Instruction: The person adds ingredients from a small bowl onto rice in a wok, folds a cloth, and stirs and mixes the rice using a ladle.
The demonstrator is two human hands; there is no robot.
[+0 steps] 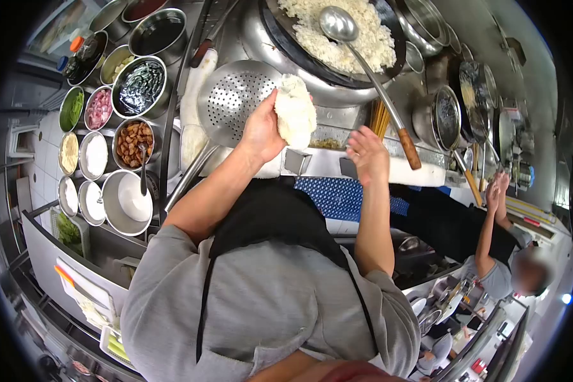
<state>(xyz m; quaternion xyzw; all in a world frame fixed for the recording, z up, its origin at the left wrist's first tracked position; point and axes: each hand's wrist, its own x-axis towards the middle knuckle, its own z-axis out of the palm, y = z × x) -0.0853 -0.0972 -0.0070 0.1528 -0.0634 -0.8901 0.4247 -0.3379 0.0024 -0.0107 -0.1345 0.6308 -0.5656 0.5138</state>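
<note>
My left hand (265, 130) grips a large pale lump of what looks like cooked rice (295, 113), holding it up in front of my apron. Just behind that hand is a round perforated strainer (232, 95) with a metal handle. My right hand (368, 155) is raised to the right of the lump, fingers partly curled and apart, with nothing in it. Beyond both hands a black wok (398, 48) holds loose white rice (369, 51). A steel ladle (339, 24) rests with its bowl on that rice, its wooden handle pointing toward my right side.
At left stand several metal bowls, with browned meat pieces (132, 140), pink sliced meat (99, 109), dark liquid (140, 87) and white powder (93, 156). A bamboo brush (381, 118) lies near the wok. More pans (445, 118) and a co-worker (484, 248) are at right.
</note>
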